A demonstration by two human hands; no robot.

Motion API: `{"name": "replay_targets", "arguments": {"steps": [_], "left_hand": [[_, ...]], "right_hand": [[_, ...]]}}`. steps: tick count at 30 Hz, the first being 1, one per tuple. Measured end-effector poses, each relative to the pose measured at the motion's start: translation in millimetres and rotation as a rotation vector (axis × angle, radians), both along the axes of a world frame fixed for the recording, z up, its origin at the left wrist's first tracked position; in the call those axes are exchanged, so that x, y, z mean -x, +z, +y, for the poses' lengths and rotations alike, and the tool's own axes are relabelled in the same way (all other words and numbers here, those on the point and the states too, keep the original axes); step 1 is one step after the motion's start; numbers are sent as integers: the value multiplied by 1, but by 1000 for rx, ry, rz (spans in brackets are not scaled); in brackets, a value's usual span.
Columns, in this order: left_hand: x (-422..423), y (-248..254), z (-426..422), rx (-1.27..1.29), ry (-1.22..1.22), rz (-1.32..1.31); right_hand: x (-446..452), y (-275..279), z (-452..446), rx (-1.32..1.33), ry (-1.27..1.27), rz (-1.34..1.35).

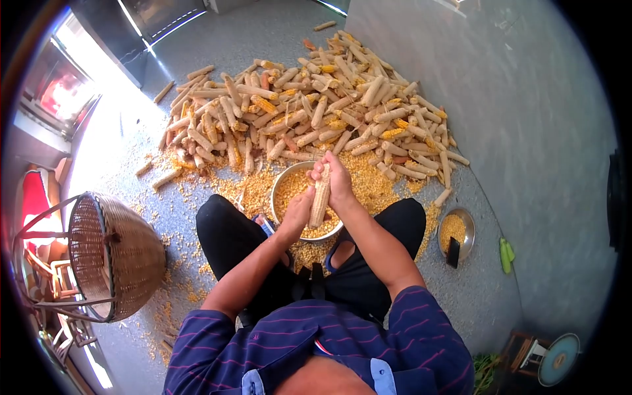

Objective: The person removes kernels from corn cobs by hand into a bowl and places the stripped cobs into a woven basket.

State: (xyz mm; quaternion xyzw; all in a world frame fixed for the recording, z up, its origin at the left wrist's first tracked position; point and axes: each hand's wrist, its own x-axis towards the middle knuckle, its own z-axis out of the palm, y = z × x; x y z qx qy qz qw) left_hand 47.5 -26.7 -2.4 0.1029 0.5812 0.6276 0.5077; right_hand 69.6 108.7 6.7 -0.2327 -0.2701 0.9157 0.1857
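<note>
A pale corn cob (320,201), mostly bare of kernels, is held upright over a round metal basin (275,191) of yellow kernels between my feet. My right hand (338,181) is wrapped round the cob's upper part. My left hand (298,209) is closed against the cob's left side, its fingertips near the middle of the cob. Beyond the basin lies a large heap of cobs (316,105), most stripped, a few with yellow kernels. Loose kernels (368,178) are spread on the floor around the basin.
A wicker basket (135,263) lies tipped at the left. At the right stand a metal bowl (469,227) with kernels and a dark object (453,253) on its rim, beside a green item (506,255). A scale-like device (556,359) is at the lower right.
</note>
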Motion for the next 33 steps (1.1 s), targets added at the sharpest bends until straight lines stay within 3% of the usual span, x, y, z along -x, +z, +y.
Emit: {"name": "replay_targets", "arguments": {"steps": [2,3,4,6,8,10,12,16,18,19,20,22,24,27,28,30,33], "left_hand": [[6,-33,2,58,-4,102],[5,-41,5,20,156,182],[4,-44,7,-18,320,263],[1,-6,1,-33,288,374],[-5,17,-7,-88,-118,198],[-4,16,-8,-154,3,53],[15,25,-21,-268,31,-604],[33,28,-34,-390,53,-714],[45,37,-46,-404,159,-535],[50,49,-57,-419,243,-376],[56,69,-73,-410,323,-288],[76,87,-114,-394,432,-124],[93,106,-164,-403,606,-117],[129,125,-248,-260,849,210],[148,120,-284,-408,956,55],[179,131,-354,-253,1079,170],[223,141,-447,-297,1312,249]], "right_hand": [[1,-3,2,198,-27,73],[1,-4,4,193,-24,74],[3,-7,7,58,-60,10],[6,-7,6,-77,-95,-48],[5,2,-4,-221,-103,-157],[-2,15,-18,-424,67,-196],[-6,-5,-12,-685,274,-118],[-10,-27,0,-839,533,-158],[-13,6,6,-926,585,-305],[-10,12,13,-1033,517,-489],[-11,4,20,-1026,529,-493],[-9,-19,33,-1338,102,-476],[-11,-26,38,-1331,170,-511],[-22,-43,42,-1347,328,-593],[-18,-50,39,-1377,431,-610],[-15,-63,38,-1322,543,-602],[-5,-50,24,-1292,576,-577]]}}
